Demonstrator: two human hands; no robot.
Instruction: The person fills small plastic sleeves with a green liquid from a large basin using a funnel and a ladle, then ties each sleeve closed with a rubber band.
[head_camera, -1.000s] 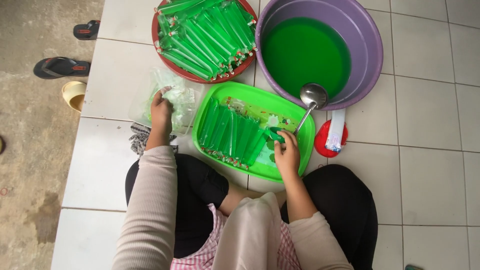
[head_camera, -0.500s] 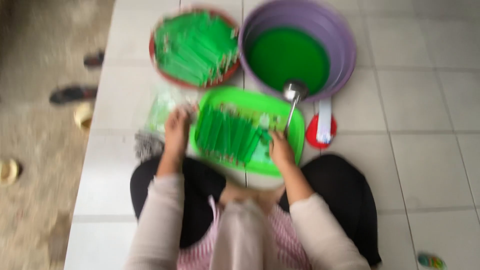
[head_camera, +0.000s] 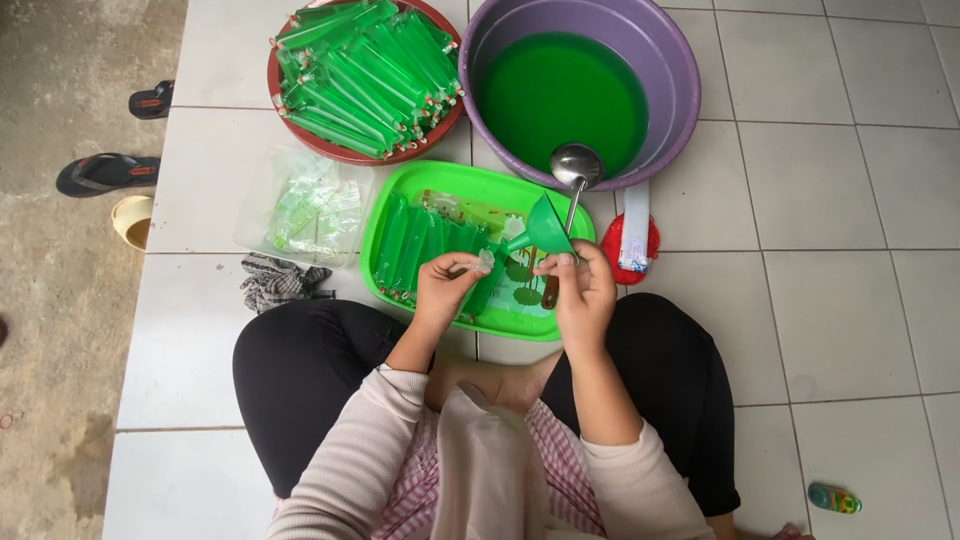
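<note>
At frame centre, a green funnel (head_camera: 545, 228) is pinched in the right hand (head_camera: 583, 295), above the green tray (head_camera: 470, 185) of filled tubes. The left hand (head_camera: 443, 285) pinches a small clear bag (head_camera: 487, 260) at the funnel's spout. Behind the tray, at the upper right of the frame, a ladle (head_camera: 577, 165) rests in the purple basin (head_camera: 680, 90).

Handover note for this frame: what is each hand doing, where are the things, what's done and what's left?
Left hand: pinches a small clear bag at its mouth.
Right hand: holds the green funnel, spout toward the bag.
Both are above the green tray, which holds some filled tubes.
Done: red basin piled with filled tubes.
Left: purple basin still holds green liquid, ladle on its rim; empty bags beside the tray.
</note>
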